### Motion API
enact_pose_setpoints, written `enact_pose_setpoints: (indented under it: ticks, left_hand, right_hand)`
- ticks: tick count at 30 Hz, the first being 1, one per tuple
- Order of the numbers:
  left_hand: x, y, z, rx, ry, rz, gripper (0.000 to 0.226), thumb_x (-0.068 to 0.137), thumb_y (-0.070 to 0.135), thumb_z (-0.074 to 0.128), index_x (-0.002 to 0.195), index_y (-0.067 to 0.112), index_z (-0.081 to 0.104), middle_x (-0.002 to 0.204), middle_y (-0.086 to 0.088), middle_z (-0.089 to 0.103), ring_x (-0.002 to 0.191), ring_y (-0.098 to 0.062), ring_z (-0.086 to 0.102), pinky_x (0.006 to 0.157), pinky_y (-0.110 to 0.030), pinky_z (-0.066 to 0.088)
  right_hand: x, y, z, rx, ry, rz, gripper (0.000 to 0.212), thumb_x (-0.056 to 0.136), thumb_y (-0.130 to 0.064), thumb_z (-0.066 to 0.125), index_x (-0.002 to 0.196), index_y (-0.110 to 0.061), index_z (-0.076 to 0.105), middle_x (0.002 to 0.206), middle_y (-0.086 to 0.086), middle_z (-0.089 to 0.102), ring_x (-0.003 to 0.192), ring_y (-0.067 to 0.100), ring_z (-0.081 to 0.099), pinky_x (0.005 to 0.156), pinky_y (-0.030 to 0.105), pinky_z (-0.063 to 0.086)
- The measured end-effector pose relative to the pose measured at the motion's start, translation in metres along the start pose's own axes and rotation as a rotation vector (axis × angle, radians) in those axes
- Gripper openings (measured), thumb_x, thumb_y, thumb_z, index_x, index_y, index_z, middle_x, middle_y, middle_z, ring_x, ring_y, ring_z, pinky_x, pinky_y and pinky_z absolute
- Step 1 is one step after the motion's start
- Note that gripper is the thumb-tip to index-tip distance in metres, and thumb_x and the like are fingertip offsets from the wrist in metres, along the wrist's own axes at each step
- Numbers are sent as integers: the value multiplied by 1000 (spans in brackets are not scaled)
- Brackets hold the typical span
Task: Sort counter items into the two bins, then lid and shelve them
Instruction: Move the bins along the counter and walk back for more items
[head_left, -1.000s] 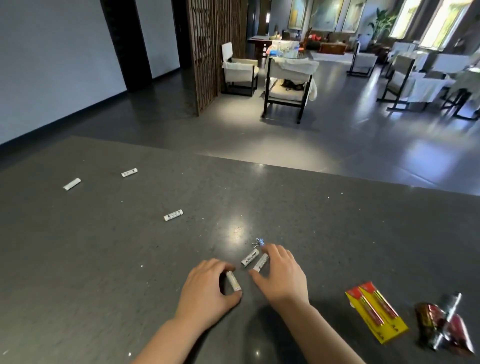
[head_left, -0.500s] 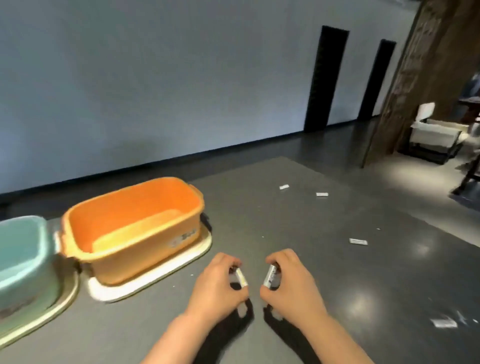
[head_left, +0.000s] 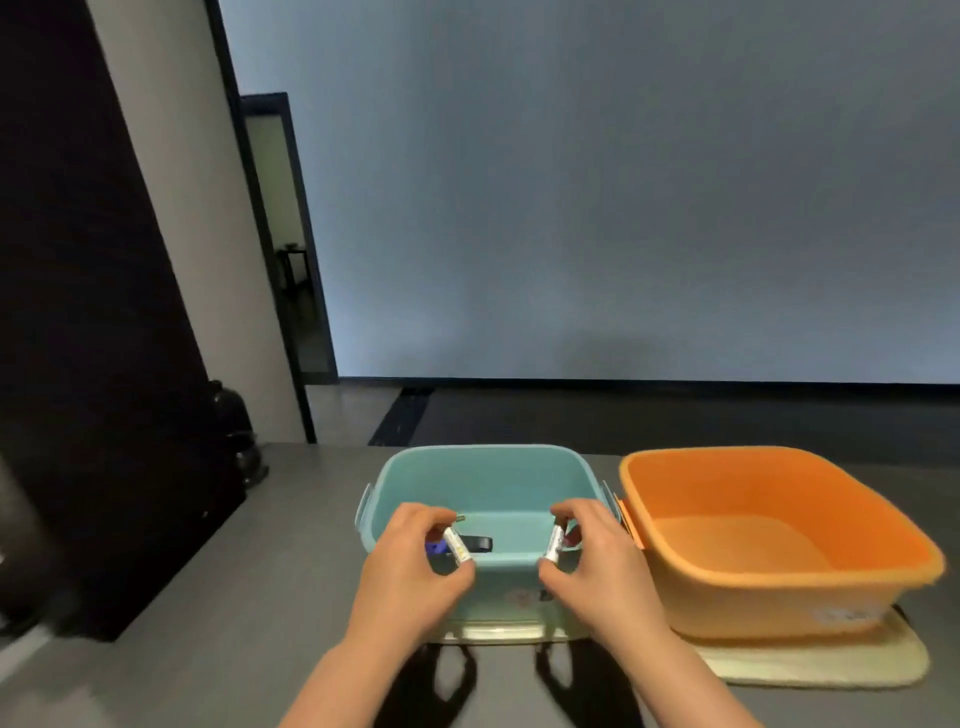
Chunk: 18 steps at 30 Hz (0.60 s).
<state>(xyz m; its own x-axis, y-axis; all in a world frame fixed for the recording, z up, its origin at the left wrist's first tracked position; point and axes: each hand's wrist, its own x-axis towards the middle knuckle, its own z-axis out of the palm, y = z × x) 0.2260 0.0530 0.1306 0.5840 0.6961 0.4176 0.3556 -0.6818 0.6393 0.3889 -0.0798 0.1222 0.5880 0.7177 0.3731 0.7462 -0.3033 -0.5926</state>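
Observation:
My left hand (head_left: 408, 571) pinches a white battery (head_left: 457, 544) over the near rim of the teal bin (head_left: 483, 467). My right hand (head_left: 597, 564) pinches white batteries (head_left: 554, 543) over the same rim; how many I cannot tell. Small dark and blue items (head_left: 467, 545) lie on the teal bin's floor, partly hidden by my left fingers. The orange bin (head_left: 769, 597) stands just to the right of the teal one, and no items show inside it. Each bin rests on a cream lid (head_left: 831, 662).
Both bins stand on a grey counter (head_left: 182, 649). A dark cabinet (head_left: 104, 364) rises at the left, and a black object (head_left: 234, 431) sits at its foot. A pale wall and a doorway lie beyond the counter.
My view has swung left from the scattered items to the two bins. Both hands lifted batteries off the counter and carried them over the teal bin.

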Motion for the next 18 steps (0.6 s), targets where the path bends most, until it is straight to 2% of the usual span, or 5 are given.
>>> enact_pose_setpoints:
  ticks: [5,8,11,15,18]
  left_hand:
    - [42,-31,13,-38,-56,-31,41,69,27,76,107,31,59,102,19,52,92,3,56,73,-6,39]
    - [58,-45,28,-27,-139,-76,45,70,26,74,111,28,58,105,16,50,94,-2,55,80,-17,43]
    - [57,-57,36,-12,-194,-103,44,69,30,71,110,31,56,103,20,47,94,-2,55,78,-20,45]
    - [55,-53,39,-87,-195,-52,50,70,39,75,112,38,49,108,22,42,97,0,52,81,-23,48]
    - [49,-37,40,-118,-191,-23,42,77,36,71,115,33,52,111,19,46,101,0,51,86,-27,49]
  right_hand:
    - [33,-7,37,-6,-5,103,43,76,-31,73,113,-31,51,108,-18,49,93,2,53,81,17,47]
    - [39,-9,59,-25,-8,147,39,76,-42,69,109,-33,51,103,-21,47,91,2,53,78,19,46]
    - [35,-10,74,-45,14,192,40,74,-55,64,107,-37,51,102,-22,50,89,2,54,72,20,45]
    - [29,-10,70,-92,44,176,45,74,-63,60,109,-36,50,109,-22,48,92,1,54,68,22,46]
    - [20,-8,54,-106,66,151,44,76,-58,62,111,-34,49,112,-21,46,95,3,54,72,26,49]
